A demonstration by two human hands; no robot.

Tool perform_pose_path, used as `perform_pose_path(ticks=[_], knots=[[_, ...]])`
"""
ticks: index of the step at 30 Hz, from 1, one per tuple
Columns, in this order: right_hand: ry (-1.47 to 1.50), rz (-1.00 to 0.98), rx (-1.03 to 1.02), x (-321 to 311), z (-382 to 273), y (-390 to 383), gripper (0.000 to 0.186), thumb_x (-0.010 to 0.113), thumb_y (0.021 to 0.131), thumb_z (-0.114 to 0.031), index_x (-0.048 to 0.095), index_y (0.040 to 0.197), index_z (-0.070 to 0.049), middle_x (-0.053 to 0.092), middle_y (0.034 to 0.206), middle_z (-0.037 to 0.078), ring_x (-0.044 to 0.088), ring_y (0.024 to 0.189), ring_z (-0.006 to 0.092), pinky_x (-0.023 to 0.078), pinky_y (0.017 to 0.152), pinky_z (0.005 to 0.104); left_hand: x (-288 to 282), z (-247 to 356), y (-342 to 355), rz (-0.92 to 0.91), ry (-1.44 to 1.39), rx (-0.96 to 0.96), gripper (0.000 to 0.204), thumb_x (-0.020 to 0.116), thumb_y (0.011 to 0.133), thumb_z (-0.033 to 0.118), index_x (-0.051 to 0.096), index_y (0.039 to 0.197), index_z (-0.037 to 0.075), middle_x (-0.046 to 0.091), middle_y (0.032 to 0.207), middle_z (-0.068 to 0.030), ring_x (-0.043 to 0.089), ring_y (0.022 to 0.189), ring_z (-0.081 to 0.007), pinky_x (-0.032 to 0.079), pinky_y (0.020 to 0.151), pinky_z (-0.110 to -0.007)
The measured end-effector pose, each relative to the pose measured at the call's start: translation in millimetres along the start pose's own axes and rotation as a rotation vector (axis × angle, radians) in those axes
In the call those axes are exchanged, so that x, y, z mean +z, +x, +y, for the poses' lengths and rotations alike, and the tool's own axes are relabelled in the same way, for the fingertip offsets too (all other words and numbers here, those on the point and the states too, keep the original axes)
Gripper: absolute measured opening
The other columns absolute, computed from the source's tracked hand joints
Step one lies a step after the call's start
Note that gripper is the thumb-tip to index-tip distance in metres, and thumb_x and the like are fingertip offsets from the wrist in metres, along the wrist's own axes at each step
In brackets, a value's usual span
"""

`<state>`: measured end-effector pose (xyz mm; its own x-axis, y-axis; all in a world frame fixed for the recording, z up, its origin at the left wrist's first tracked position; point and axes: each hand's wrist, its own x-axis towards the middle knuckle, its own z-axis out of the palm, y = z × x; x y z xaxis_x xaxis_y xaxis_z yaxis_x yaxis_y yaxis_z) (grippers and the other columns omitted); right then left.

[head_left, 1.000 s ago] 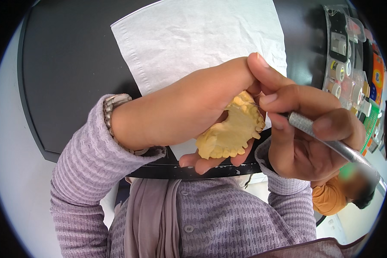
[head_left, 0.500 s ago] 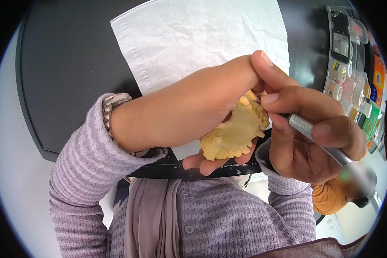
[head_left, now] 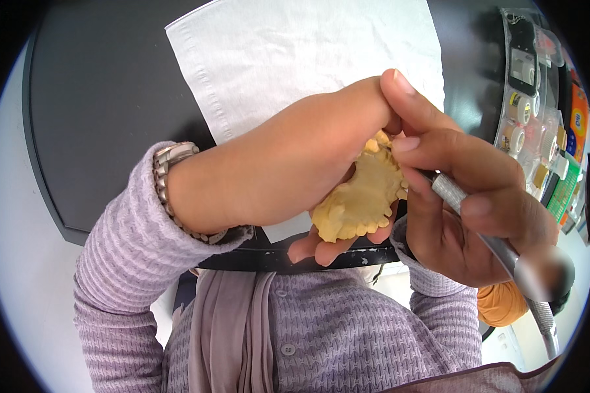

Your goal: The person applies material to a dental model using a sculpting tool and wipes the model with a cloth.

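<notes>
My left hand [head_left: 337, 134] is curled around a yellow plaster dental cast [head_left: 360, 200], with its fingertips showing beneath the row of teeth. In my right hand [head_left: 488, 190] is a slim metal dental instrument with a knurled handle [head_left: 450, 190], pinched between thumb and fingers. The right fingertips rest close against the cast's right side, near the teeth. The instrument's working tip at the cast is hidden behind the fingers. Its other end slants down to the right, partly covered by a blurred patch.
A white paper sheet [head_left: 288, 52] lies on the black table [head_left: 111, 111] under my hands. Along the right edge stand small lidded jars [head_left: 519, 108], a phone-like black object [head_left: 522, 56] and coloured boxes [head_left: 564, 190]. A person in an orange sleeve [head_left: 500, 304] sits beyond.
The cast has shifted slightly right and tilted in my left hand. My right hand has turned a little, swinging the instrument's outer end downward so more of it shows.
</notes>
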<state>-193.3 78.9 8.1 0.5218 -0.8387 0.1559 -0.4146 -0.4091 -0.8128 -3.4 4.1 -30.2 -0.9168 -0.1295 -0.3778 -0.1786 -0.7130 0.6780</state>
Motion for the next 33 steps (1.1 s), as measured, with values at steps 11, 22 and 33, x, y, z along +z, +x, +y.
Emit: perform_pose_path(ticks=[11,22,33], knots=[[0.014,0.132,-0.074,11,8,3,0.048,0.052,0.083,0.015,0.03,0.118,-0.008,0.057,0.099,0.027,0.058,0.102,0.0473,0.052,0.086,0.042,1,-12,6,0.036,-0.037,0.12,0.058,0.017,0.096,0.037,0.056,0.099,-0.007,0.064,0.076,-0.0178,0.061,0.057,-0.0178,0.05,0.046,-0.023],[0.06,0.378,-0.114,26,14,-5,0.04,0.054,0.083,0.013,0.029,0.109,-0.004,0.058,0.092,0.029,0.065,0.089,0.0409,0.055,0.081,0.0386,0,-7,4,0.036,-0.033,0.071,0.054,0.018,0.098,0.035,0.056,0.106,-0.004,0.065,0.084,-0.0131,0.063,0.066,-0.0152,0.051,0.054,-0.023],[0.022,0.357,-0.15,23,16,-3,0.04,0.054,0.082,0.014,0.029,0.108,-0.003,0.059,0.09,0.03,0.066,0.087,0.0398,0.056,0.079,0.0393,-1,-5,4,-0.012,-0.067,0.059,0.053,0.02,0.097,0.035,0.056,0.102,-0.003,0.064,0.082,-0.0128,0.062,0.064,-0.0148,0.05,0.052,-0.023]])
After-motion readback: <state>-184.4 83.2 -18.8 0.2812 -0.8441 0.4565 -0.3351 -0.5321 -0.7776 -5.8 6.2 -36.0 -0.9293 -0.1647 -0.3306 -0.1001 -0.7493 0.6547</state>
